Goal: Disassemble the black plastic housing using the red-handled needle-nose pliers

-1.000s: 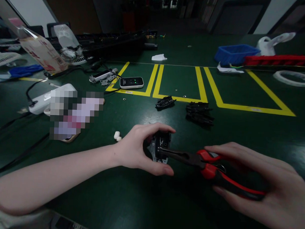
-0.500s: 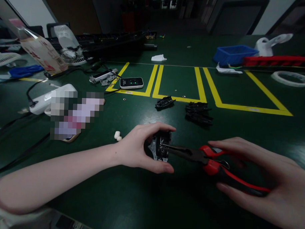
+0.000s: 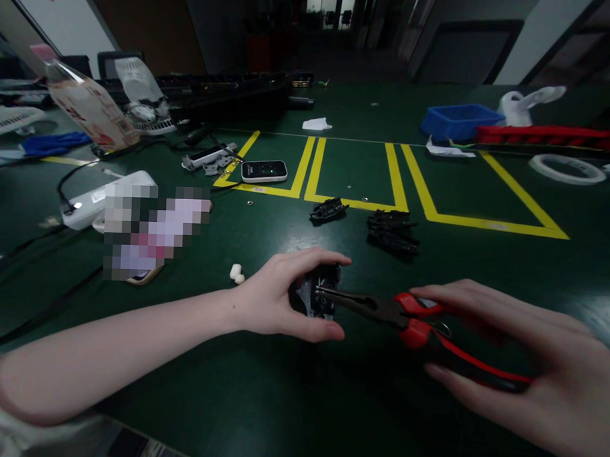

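Observation:
My left hand (image 3: 282,298) is closed around a small dark mechanical part (image 3: 316,295) with grey and black pieces, thumb below and fingers above. My right hand (image 3: 520,356) grips the red and black handles of long-nose pliers (image 3: 412,319). The tips of the pliers reach into the right-hand face of the part; what they pinch there is too small to make out. Beyond the hands lie a black plastic piece (image 3: 328,210) and a small pile of similar black pieces (image 3: 393,231).
A phone (image 3: 165,233), a white power strip (image 3: 108,198) and cables lie at left. Small white pieces (image 3: 236,273) sit by my left wrist. Further back are a black device with green lights (image 3: 264,171), yellow tape outlines (image 3: 495,226), a blue bin (image 3: 459,122) and a tape roll (image 3: 567,169).
The view has shifted slightly. Both hands keep their hold, and the pliers' tips stay at the part. The pliers have moved a little left in the picture.

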Motion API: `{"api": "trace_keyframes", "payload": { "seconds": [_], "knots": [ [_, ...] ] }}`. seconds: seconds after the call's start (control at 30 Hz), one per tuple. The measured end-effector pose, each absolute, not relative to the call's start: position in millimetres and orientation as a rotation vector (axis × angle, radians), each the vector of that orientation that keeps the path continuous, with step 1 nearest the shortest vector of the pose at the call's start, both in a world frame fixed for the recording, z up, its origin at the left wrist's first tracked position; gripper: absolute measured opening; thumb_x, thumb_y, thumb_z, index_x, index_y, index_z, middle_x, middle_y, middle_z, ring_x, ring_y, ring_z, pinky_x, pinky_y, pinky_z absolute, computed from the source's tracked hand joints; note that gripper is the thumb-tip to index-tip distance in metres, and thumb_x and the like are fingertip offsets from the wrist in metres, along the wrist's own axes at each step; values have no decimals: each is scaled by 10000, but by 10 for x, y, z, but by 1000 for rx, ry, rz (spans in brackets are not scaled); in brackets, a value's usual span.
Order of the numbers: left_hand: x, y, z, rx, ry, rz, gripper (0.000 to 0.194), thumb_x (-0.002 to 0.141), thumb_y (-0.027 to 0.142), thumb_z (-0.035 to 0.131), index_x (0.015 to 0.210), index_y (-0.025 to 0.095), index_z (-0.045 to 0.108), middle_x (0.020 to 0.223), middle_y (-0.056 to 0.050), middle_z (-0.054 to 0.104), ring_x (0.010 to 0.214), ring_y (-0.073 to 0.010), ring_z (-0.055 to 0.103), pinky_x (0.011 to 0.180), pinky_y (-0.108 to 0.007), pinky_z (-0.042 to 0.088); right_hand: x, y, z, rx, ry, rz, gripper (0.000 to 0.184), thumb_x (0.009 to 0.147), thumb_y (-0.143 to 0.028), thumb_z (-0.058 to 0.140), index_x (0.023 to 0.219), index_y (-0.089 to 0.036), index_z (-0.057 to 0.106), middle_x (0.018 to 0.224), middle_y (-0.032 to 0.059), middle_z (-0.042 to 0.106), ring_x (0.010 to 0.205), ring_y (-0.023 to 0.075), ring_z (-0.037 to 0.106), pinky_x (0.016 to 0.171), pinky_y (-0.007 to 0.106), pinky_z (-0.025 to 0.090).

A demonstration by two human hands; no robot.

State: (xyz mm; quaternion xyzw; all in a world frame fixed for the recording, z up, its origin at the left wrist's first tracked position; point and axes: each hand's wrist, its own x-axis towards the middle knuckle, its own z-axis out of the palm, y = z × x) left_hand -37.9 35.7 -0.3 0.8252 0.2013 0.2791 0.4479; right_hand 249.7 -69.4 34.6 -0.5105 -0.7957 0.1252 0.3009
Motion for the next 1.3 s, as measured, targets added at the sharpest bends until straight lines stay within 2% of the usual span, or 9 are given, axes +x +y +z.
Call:
{"api": "trace_keyframes", "payload": {
  "seconds": [0.13,0.27,0.37,0.5,0.8,0.97,1.13,1.3],
  "knots": [
    [-377,342,-7,2028,532,685,784,766,680,811,1317,154,625,1081,-100,728,958,-274,697,821,-375,539,2488,-724,318,-1420,-2051,331,392,840,-556,758,1177,-359,729,1081,7,794,839,217,782,816,341,665],
    [-369,334,-13,2030,565,653,775,756,660,817,1326,181,602,1091,-91,724,956,-265,692,814,-366,532,2514,-718,293,-1355,-2148,293,460,813,-513,789,1226,-319,729,1096,46,798,855,246,796,740,344,675],
    [-364,340,-22,2025,553,645,766,773,653,808,1339,185,590,1113,-97,719,966,-270,690,819,-373,530,2530,-712,296,-1349,-2183,290,502,826,-479,781,1308,-377,679,1132,26,790,868,249,797,707,357,681],
    [-362,350,-39,2008,527,656,776,791,656,799,1361,177,579,1127,-99,712,974,-272,683,819,-375,520,2529,-701,315,-1352,-2148,293,465,841,-511,766,1281,-394,676,1100,9,790,814,238,787,678,366,679],
    [-371,351,10,1999,594,585,785,769,632,816,1364,184,569,1151,-112,726,1003,-289,692,839,-391,536,2563,-689,338,-1413,-2100,335,454,848,-534,740,1277,-417,647,1122,-13,779,874,246,783,699,366,679],
    [-358,345,3,2000,611,595,811,756,641,828,1370,182,565,1160,-118,725,1001,-287,688,852,-401,542,2581,-680,322,-1401,-2165,318,495,843,-524,759,1315,-445,630,1160,-20,774,919,244,788,761,381,684],
    [-366,354,-3,2006,593,584,799,784,631,810,1385,168,559,1169,-123,716,1011,-292,692,841,-395,543,2573,-678,326,-1390,-2202,349,523,843,-508,770,1341,-436,626,1159,-10,780,906,238,793,699,342,677],
    [-391,385,1,2033,557,493,809,814,650,779,1427,177,544,1190,-122,712,1020,-301,695,860,-417,546,2548,-736,319,-1370,-2197,275,518,857,-493,754,1354,-428,623,1171,-1,774,893,234,790,693,349,679]
  ]
}}
